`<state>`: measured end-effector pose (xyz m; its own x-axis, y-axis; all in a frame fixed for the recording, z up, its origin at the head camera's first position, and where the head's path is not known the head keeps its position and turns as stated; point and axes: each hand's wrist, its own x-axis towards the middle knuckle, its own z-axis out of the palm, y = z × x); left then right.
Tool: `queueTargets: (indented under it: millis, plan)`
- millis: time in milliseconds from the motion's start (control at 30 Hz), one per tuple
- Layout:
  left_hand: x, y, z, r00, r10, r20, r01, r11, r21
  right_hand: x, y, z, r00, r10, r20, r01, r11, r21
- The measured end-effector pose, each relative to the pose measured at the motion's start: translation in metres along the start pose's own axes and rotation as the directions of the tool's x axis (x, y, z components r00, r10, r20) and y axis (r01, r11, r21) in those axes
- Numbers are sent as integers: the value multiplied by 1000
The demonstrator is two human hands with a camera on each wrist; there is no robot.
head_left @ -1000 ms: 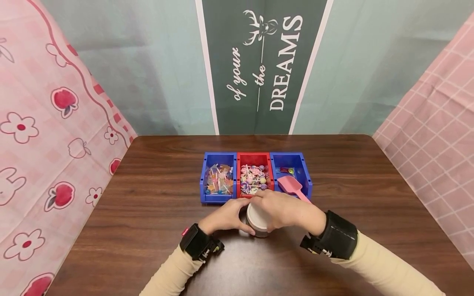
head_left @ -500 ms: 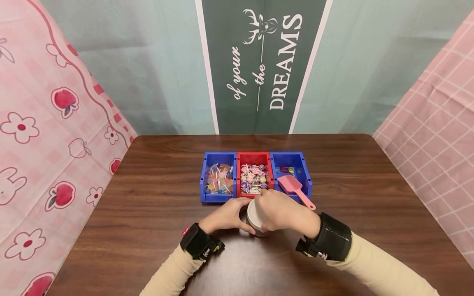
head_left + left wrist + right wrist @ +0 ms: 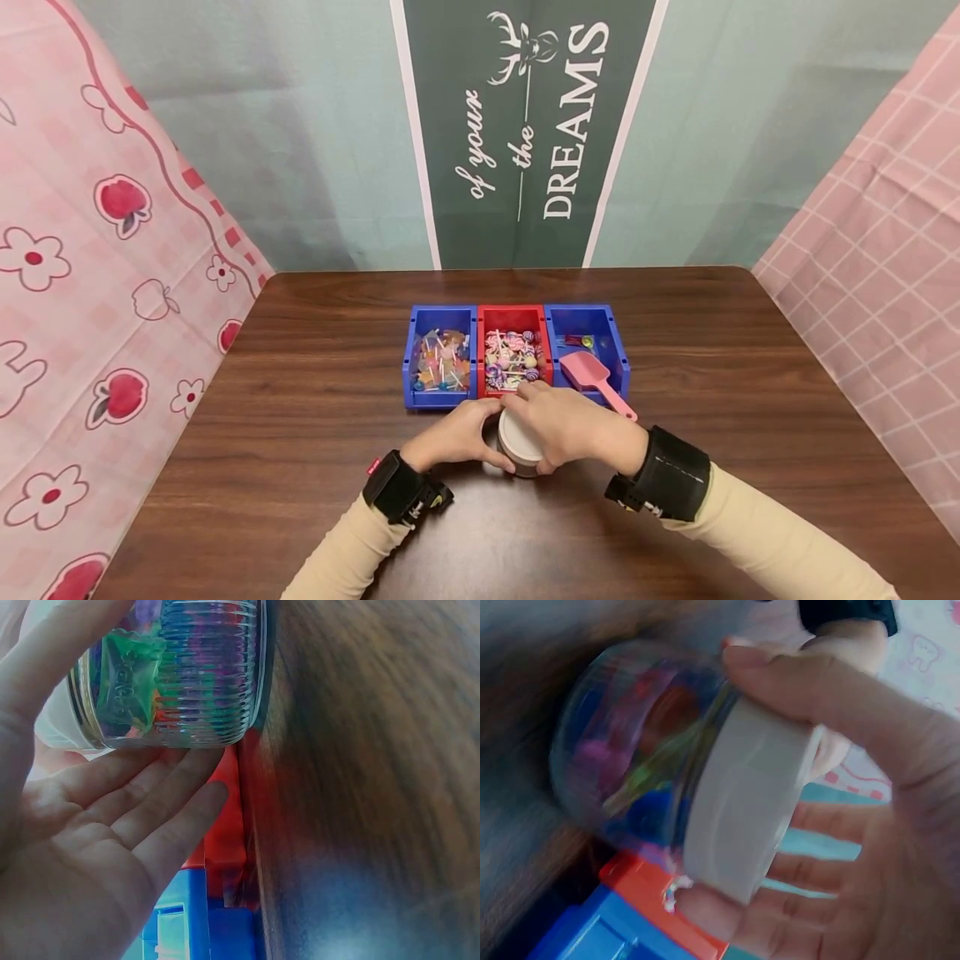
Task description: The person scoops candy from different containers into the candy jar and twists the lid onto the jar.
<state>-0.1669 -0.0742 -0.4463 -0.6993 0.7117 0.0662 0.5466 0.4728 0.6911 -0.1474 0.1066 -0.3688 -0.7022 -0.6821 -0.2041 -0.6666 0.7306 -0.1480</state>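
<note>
A clear ribbed jar [image 3: 202,682] with a white lid [image 3: 517,437] stands on the table in front of the bins. Colourful candies show through its wall in both wrist views. Around the jar's left side curves my left hand [image 3: 459,435], thumb in front and fingers behind. My right hand [image 3: 566,423] grips the lid from the right, covering part of it in the head view. In the right wrist view the thumb [image 3: 780,679] lies along one side of the lid, with fingers at the opposite side.
Behind the jar stand a blue bin [image 3: 442,401] and a red bin [image 3: 512,318], both with lollipops, and another blue bin [image 3: 577,319] with small items. A pink scoop [image 3: 588,371] lies in the right bin, its handle over the front edge.
My right hand has turned on the lid, its wrist swinging slightly. My left hand has stayed around the jar. The head view has shifted a little.
</note>
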Motion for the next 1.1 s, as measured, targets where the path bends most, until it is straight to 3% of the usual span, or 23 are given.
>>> queueTargets:
  millis: [333, 500, 633, 733, 933, 1000, 1100]
  plan:
    - [0, 1, 0, 1000, 15, -7, -15, 1000, 8, 5, 8, 8, 990, -118, -72, 112, 991, -75]
    - [-1, 4, 0, 999, 31, -12, -31, 999, 6, 5, 12, 13, 982, -122, -141, 113, 991, -69]
    - [-1, 5, 1, 1000, 19, -21, -18, 1000, 14, 6, 10, 20, 969, -52, -242, 39, 997, -59]
    - [-1, 6, 1, 1000, 0, -21, 0, 1000, 24, 6, 3, 23, 962, 49, -268, -55, 998, -17]
    - [-3, 6, 1, 1000, -14, 0, 14, 1000, 2, 4, -10, 23, 951, 224, -216, -217, 975, 56]
    - [-3, 6, 0, 1000, -12, 4, 12, 1000, -4, 2, -12, 20, 954, 243, -177, -237, 970, 57]
    - [-3, 6, 0, 1000, -8, 9, 8, 1000, -2, 0, -13, 14, 973, 211, -95, -208, 977, 35]
